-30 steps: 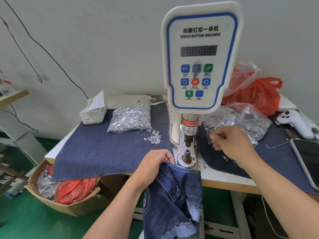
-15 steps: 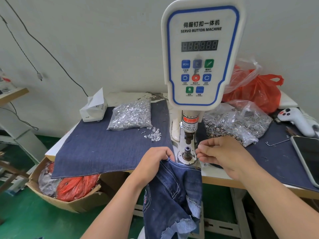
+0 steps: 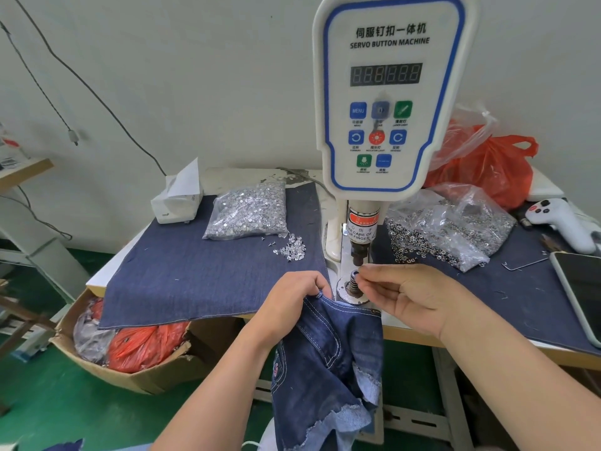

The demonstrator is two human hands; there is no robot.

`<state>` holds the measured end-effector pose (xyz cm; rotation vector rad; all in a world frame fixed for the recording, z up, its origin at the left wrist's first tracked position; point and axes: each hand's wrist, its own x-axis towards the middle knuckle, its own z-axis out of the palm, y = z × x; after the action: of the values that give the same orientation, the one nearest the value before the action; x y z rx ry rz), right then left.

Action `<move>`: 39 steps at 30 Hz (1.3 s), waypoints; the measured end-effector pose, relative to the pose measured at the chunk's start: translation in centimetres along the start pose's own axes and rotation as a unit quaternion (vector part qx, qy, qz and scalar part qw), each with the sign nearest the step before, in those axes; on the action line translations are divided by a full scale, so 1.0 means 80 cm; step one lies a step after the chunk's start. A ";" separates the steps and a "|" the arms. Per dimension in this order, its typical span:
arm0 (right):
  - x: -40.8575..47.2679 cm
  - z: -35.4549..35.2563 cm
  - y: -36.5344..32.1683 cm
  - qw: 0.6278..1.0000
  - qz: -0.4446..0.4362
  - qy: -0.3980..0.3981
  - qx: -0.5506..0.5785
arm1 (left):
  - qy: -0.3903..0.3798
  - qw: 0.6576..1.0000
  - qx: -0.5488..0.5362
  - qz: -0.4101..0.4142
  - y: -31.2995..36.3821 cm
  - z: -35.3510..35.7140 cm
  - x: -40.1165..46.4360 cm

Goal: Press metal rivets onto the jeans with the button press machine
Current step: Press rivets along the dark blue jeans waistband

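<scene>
The jeans (image 3: 328, 362) are being held at the front edge of the table (image 3: 403, 333), just in front of the button press machine (image 3: 387, 102), with most of the denim hanging down below the table edge. Their upper edge is being gripped by the left hand (image 3: 294, 299), whose fingers (image 3: 312, 283) are clenched on the cloth just left of the machine's lower die (image 3: 353, 283). The right hand (image 3: 409, 294) is being held just right of that die, its fingers (image 3: 367, 278) pinched together at the die's top; whether a rivet is being grasped there cannot be told. Left of the machine, a clear bag of silver rivets (image 3: 248, 211) is lying on a denim sheet (image 3: 195, 271), with loose rivets (image 3: 291, 249) spilled beside it. Right of the machine, an open bag of dark ring parts (image 3: 448, 226) is lying in front of a red plastic bag (image 3: 494, 167).
</scene>
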<state>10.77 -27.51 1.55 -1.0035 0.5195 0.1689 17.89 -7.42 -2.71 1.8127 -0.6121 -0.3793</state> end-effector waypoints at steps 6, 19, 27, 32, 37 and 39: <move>-0.002 0.008 0.005 0.995 0.042 0.003 0.086 | -0.002 1.000 0.002 0.003 -0.003 -0.001 0.001; -0.010 0.016 -0.002 0.986 0.070 -0.013 0.149 | -0.003 1.000 0.000 0.006 -0.008 -0.002 0.002; -0.013 0.006 -0.002 0.987 0.062 -0.041 0.143 | 0.000 1.000 -0.008 -0.003 0.000 -0.001 -0.002; -0.021 -0.032 0.001 0.923 -0.164 0.055 -0.343 | 0.017 0.999 -0.045 0.000 -0.002 -0.003 -0.008; -0.022 -0.056 0.011 0.792 -0.182 -0.065 -0.580 | -0.002 0.996 -0.084 -0.019 0.001 0.002 -0.013; -0.016 -0.060 0.012 0.781 -0.207 -0.075 -0.584 | -0.021 0.999 -0.035 -0.020 0.006 0.003 -0.017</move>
<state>7.68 -30.89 -0.64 -2.2793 -0.0397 0.1685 16.55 -6.87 -2.40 1.7556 -0.5850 -0.4610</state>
